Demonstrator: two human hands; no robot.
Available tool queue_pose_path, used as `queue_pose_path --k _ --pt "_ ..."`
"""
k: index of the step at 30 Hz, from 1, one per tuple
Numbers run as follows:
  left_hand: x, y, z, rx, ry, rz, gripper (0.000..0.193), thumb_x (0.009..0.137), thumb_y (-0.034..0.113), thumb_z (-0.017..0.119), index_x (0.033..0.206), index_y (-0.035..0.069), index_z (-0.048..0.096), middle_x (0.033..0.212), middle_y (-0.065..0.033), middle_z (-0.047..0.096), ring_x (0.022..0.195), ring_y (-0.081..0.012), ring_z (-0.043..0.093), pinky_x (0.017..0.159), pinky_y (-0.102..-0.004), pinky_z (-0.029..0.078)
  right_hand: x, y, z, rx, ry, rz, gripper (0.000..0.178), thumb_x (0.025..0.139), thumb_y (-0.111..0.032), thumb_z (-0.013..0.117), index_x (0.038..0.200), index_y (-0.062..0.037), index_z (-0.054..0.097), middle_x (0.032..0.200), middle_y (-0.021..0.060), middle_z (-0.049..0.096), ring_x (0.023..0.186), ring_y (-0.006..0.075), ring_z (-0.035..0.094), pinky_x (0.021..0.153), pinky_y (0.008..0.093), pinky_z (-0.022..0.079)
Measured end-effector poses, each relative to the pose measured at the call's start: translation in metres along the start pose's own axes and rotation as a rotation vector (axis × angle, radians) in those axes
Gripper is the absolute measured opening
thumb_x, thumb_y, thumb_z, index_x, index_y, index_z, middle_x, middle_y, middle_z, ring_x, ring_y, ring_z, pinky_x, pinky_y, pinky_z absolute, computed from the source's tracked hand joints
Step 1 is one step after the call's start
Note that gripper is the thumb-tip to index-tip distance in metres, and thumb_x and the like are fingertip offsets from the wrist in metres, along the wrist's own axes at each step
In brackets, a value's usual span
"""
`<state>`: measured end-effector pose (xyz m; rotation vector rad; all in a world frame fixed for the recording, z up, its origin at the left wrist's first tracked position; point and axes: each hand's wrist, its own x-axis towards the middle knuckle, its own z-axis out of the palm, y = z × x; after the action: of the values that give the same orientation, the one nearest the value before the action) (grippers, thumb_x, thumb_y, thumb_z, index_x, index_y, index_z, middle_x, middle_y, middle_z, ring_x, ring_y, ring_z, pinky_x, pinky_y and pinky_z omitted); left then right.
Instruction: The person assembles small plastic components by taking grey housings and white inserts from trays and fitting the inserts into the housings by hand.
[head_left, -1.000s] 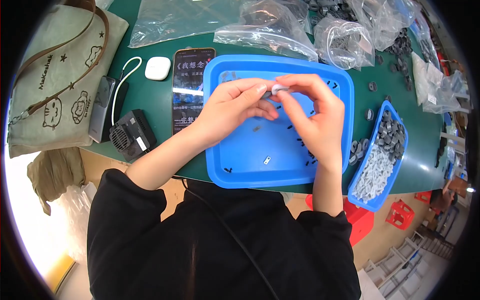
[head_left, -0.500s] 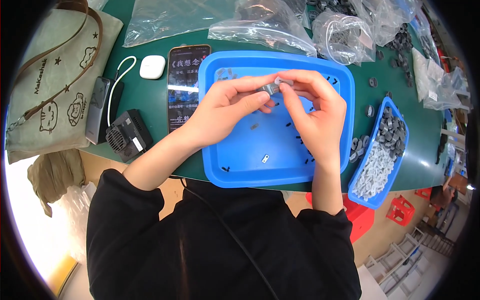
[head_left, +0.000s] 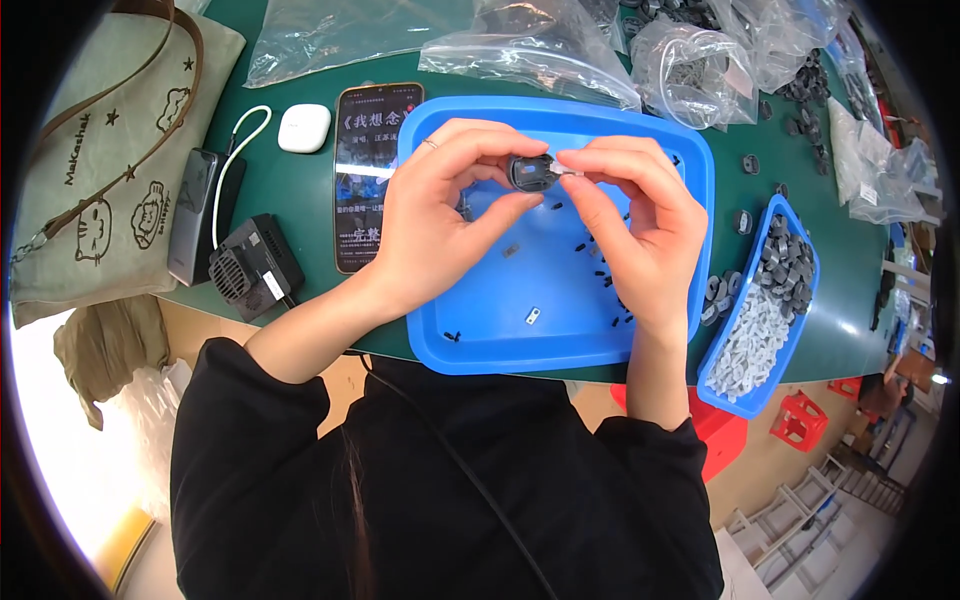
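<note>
Above the large blue tray (head_left: pixel 470 354), my left hand (head_left: pixel 440 205) pinches a dark grey, rounded plastic housing (head_left: pixel 530 174) between thumb and fingers, its hollow side showing. From the right, my right hand (head_left: pixel 645 215) grips a small whitish plastic piece (head_left: pixel 562 170) with thumb and forefinger, its tip against or very close to the housing's right edge; I cannot tell whether they touch. Inside the tray lie a pale flat piece with holes (head_left: pixel 533 315) and several tiny black parts (head_left: pixel 452 337), most of them toward the right side.
Right of the tray, a narrow blue bin (head_left: pixel 703 372) holds grey rings and whitish pieces. Loose grey rings (head_left: pixel 722 290) lie between them. To the left are a phone (head_left: pixel 355 150), a white case (head_left: pixel 304 128), a black device (head_left: pixel 258 268) and a cloth bag (head_left: pixel 120 200). Clear plastic bags (head_left: pixel 530 50) lie behind.
The grey housing has turned so its hollow side now faces up. My hands have spread slightly apart, and the whitish piece now sits at the housing's right edge.
</note>
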<state>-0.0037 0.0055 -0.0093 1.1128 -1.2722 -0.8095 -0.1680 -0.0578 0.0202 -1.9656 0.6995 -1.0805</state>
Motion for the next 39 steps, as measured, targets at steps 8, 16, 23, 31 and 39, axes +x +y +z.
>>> queue_pose_path --k 8,16,23,31,39 --pt "0.000 0.001 -0.001 -0.212 -0.007 -0.102 0.038 0.076 -0.009 0.064 0.112 0.001 0.059 0.106 -0.0079 0.053 0.090 -0.0134 0.056 0.083 -0.0259 0.050 -0.002 -0.008 0.004 0.266 0.073 0.275 0.019 0.079 0.003 0.065 0.098 0.0029 0.062 0.093 0.0087 0.065 0.082 0.0135 0.063 0.074 0.0237 0.050" --pt "-0.001 0.004 -0.001 -0.328 -0.007 -0.152 0.041 0.079 -0.009 0.062 0.118 -0.002 0.051 0.111 -0.0094 0.056 0.101 -0.0154 0.058 0.087 -0.0292 0.049 -0.001 -0.010 -0.001 0.393 -0.048 0.383 0.033 0.084 0.005 0.057 0.117 0.0058 0.054 0.093 0.0120 0.064 0.083 0.0144 0.062 0.077 0.0246 0.049" --pt "0.000 0.003 -0.001 -0.338 0.019 -0.124 0.036 0.078 -0.011 0.061 0.113 -0.003 0.053 0.111 -0.0098 0.056 0.099 -0.0165 0.060 0.089 -0.0296 0.049 0.001 -0.016 -0.001 0.448 -0.018 0.420 0.027 0.083 0.007 0.058 0.110 0.0065 0.056 0.096 0.0130 0.064 0.088 0.0158 0.063 0.080 0.0255 0.049" --pt "0.000 0.003 -0.003 -0.228 -0.061 -0.078 0.039 0.078 -0.011 0.061 0.115 0.000 0.056 0.112 -0.0077 0.051 0.103 -0.0167 0.056 0.091 -0.0302 0.049 -0.003 -0.001 -0.001 0.029 -0.047 0.082 0.027 0.074 0.007 0.063 0.099 -0.0013 0.063 0.089 0.0041 0.063 0.075 0.0110 0.060 0.075 0.0240 0.050" --pt "0.001 0.007 -0.004 -0.432 -0.085 -0.205 0.038 0.079 -0.011 0.060 0.115 -0.001 0.055 0.116 -0.0074 0.051 0.104 -0.0161 0.055 0.092 -0.0295 0.049 0.001 -0.013 -0.002 0.186 0.009 0.204 0.025 0.078 0.008 0.059 0.102 -0.0006 0.062 0.092 0.0069 0.064 0.086 0.0137 0.063 0.078 0.0242 0.051"
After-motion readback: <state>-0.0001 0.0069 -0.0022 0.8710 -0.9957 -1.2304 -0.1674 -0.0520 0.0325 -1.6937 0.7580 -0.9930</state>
